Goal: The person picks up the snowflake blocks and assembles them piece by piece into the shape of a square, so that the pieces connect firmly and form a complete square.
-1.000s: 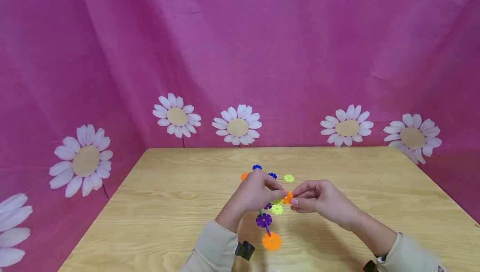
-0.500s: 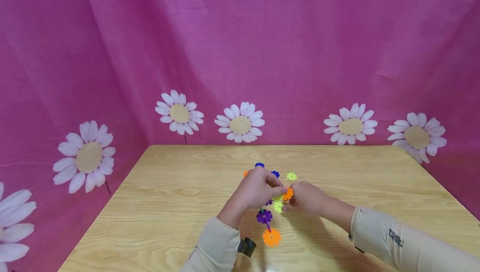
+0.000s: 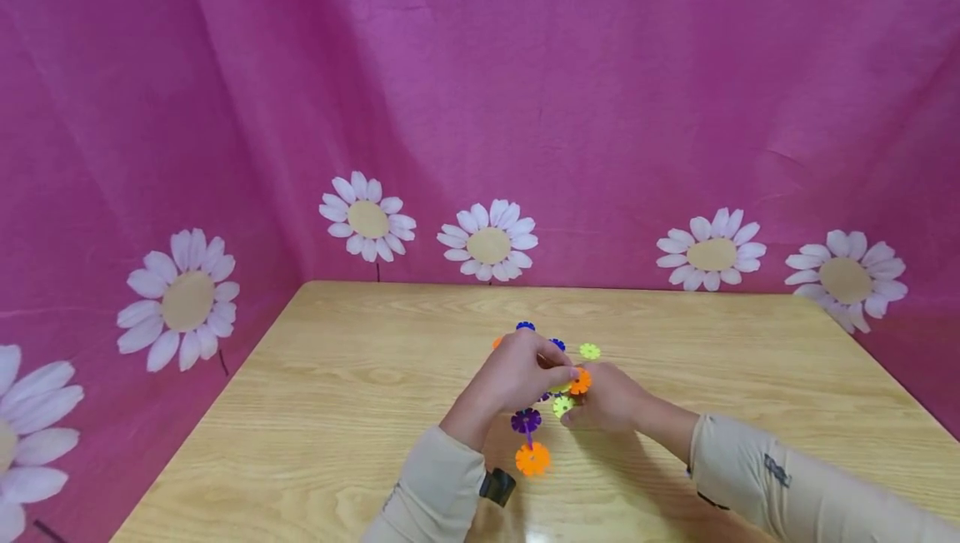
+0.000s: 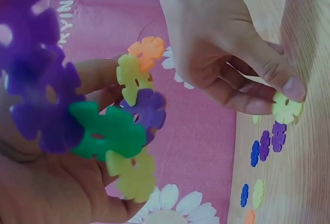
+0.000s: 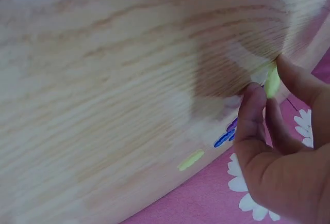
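My left hand [image 3: 517,372] holds a joined chain of notched plastic flower discs above the table. Its hanging end shows a purple disc [image 3: 527,420] and an orange disc [image 3: 532,460]. Another orange disc [image 3: 580,381] sticks out past the left fingertips. In the left wrist view, a green disc [image 4: 111,131] and a yellow disc [image 4: 133,175] belong to the chain too. Just beyond the chain, my right hand [image 3: 611,397] pinches a single yellow-green disc [image 5: 271,82] between thumb and fingers, close to the tabletop.
Loose discs lie on the wooden table [image 3: 360,376] beyond the hands: a blue disc [image 3: 525,326], another blue disc [image 3: 557,344], a yellow-green disc [image 3: 590,351] and several others. A pink curtain [image 3: 585,110] with printed daisies surrounds the table's back and left.
My right hand has left the orange disc at the chain's end, reached inward and down, and taken hold of a yellow-green disc. The left hand stays nearly still; the head view has shifted slightly.
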`<state>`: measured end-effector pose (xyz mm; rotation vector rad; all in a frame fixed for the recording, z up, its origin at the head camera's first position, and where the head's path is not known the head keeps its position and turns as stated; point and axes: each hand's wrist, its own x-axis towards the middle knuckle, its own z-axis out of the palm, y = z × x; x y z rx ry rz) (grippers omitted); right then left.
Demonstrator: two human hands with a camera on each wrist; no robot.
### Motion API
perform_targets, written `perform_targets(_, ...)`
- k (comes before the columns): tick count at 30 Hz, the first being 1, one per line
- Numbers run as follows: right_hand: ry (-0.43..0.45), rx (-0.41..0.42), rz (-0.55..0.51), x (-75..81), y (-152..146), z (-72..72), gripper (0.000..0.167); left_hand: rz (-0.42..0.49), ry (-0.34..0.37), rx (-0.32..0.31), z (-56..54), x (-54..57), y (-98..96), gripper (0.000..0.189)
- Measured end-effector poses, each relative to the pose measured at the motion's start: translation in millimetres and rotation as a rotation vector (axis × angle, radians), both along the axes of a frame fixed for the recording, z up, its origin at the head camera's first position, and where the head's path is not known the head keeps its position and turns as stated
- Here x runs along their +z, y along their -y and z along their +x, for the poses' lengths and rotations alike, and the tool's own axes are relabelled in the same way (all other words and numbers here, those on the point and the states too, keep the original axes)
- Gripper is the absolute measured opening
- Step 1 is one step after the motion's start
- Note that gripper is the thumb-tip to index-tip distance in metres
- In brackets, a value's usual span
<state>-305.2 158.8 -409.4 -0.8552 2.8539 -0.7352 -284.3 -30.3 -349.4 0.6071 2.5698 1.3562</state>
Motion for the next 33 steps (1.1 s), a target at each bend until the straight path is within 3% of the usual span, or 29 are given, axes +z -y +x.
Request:
perform_targets(6,-0.013,-0.101,-0.075,-0.5,-2.7,3.4,0.024,-0.013,-0.005,0.005,-0.6,-0.2,0.2,0.011)
perform_targets(12,0.023,-0.133,-0.165,7.0,-10.5,11.7,0.013,-0.023,-0.02,0.005,-1.6,-0.9,0.7,0.011)
perform_targets(21,0.157,-0.205,-0.367,16.6,-25.7,26.5,0.013,-0.031,-0.044,0.013,-2.8,-2.5,0.8,0.013)
perform_targets(29,0.303,-0.238,-0.584,23.2,-34.5,39.2,0.027,-0.027,-0.028,0.024,-4.1,-3.9,0.6,0.013)
perform_targets(33,0.349,-0.292,-0.691,30.4,-37.2,44.4,0.033,-0.038,-0.022,0.005,-5.5,-5.2,1.0,0.013)
